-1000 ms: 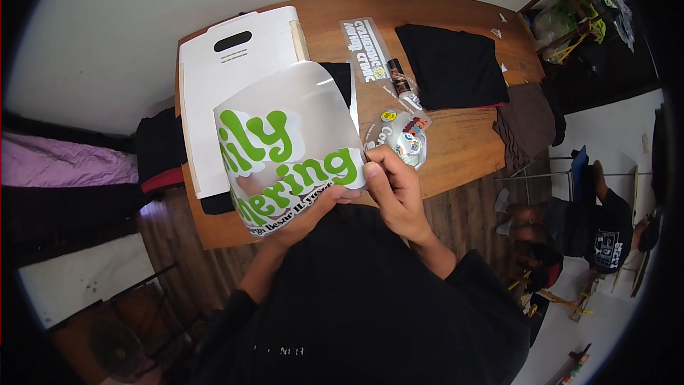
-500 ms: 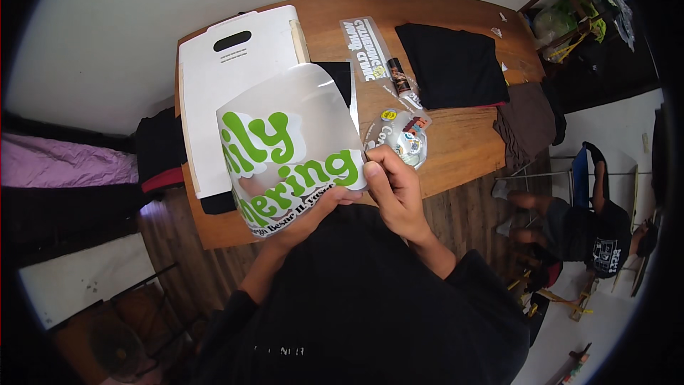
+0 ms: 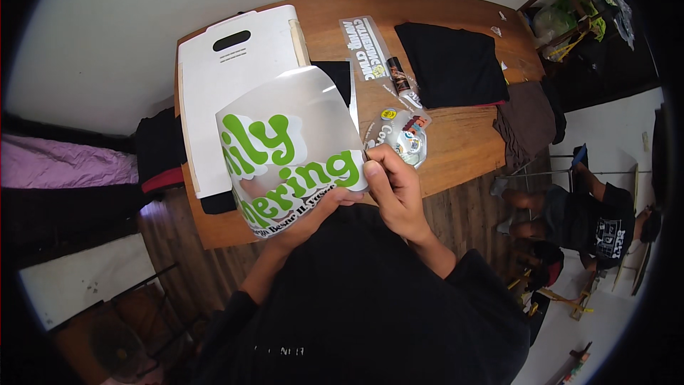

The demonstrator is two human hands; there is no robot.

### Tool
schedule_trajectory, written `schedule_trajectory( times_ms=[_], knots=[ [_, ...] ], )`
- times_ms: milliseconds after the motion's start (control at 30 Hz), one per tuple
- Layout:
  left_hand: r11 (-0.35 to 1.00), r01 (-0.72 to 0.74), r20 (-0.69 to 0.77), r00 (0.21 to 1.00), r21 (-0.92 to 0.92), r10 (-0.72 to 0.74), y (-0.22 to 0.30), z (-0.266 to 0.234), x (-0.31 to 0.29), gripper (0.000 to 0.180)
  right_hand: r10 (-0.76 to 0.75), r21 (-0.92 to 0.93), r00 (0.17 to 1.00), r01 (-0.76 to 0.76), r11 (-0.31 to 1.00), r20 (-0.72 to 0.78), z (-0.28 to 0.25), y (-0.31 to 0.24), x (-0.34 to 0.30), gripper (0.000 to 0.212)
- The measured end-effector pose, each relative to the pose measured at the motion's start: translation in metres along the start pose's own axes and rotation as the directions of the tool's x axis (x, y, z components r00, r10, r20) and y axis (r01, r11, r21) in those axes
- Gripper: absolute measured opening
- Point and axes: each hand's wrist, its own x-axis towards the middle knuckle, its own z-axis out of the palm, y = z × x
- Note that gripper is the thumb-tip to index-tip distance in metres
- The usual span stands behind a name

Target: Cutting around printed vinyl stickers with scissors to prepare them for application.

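Note:
A curled, translucent transfer film (image 3: 313, 107) with large green lettering and a smaller black line is held up in front of me. My left hand (image 3: 322, 212) grips it from below, its fingers partly hidden behind the film. At the film's right edge, my right hand (image 3: 392, 189) pinches the corner between thumb and bent forefinger. A small dark bit shows at that pinch, too small to make out. Behind the film lies a white board (image 3: 206, 100) with a slot-shaped hole, next to folded black cloth partly covered by the film.
On the wooden table (image 3: 456, 144) lie another printed film (image 3: 365, 46), a dark cylindrical container (image 3: 399, 77), a clear sheet with stickers (image 3: 407, 139), a folded black garment (image 3: 452, 64) and brown cloth (image 3: 526, 125). Another person (image 3: 591, 221) is at the far right. A fan (image 3: 117, 342) stands lower left.
My hands have stayed almost in place, and the film's curled surface has shifted slightly. At the far right, the other person's arm and body have moved.

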Motion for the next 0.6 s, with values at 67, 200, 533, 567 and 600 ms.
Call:
schedule_trajectory(
  times_ms=[67,200,533,567,600],
  knots=[
    [0.996,0.033,-0.013,0.999,-0.082,-0.034,0.0031,0.0029,0.0009,0.020,0.004,0.014,1.000,-0.004,1.000,-0.003,-0.0001,-0.0002,-0.0001,0.016],
    [0.998,0.022,-0.017,1.000,-0.053,-0.023,0.0038,0.0026,0.0008,0.020,0.000,0.003,1.000,0.000,1.000,0.000,-0.0009,-0.0008,0.0007,0.016],
    [1.000,0.022,-0.008,1.000,0.004,-0.022,0.0017,0.0006,-0.0001,0.020,-0.007,-0.005,1.000,0.007,1.000,0.003,-0.0001,-0.0009,0.0007,0.016],
    [1.000,0.019,-0.005,1.000,-0.003,-0.019,0.0016,0.0008,0.0004,0.020,-0.009,-0.009,1.000,0.009,1.000,0.003,-0.0001,-0.0012,0.0006,0.016],
    [1.000,0.018,-0.005,1.000,-0.003,-0.019,0.0015,0.0005,0.0006,0.020,-0.012,-0.013,1.000,0.012,1.000,0.004,0.0000,-0.0019,0.0007,0.016]
  ],
)
